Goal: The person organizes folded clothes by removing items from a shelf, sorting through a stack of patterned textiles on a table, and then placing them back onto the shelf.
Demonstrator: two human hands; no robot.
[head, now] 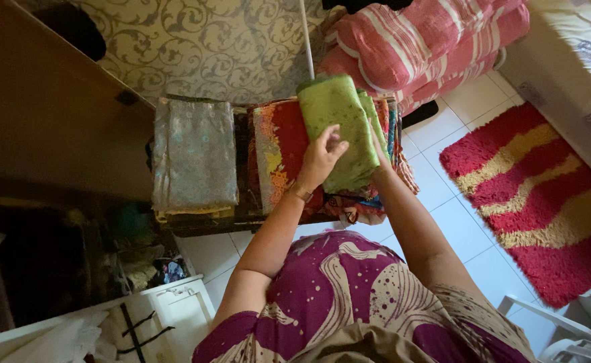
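- Head view shows your left hand [320,160] lying flat, fingers spread, on the folded green cloth [339,128] topping the middle stack.
- Your right hand [377,149] is tucked behind the cloth's far edge; you cannot tell how it grips.
- Judge the cloth soft, light and limp, likely to sag: hold it along both long folded edges.
- Beside it lie a red patterned cloth [283,149] and a grey folded pile [193,156], on a low table [242,218].
- White floor tiles [458,222], a red-and-yellow rug [544,195], a striped pink bundle [423,44].
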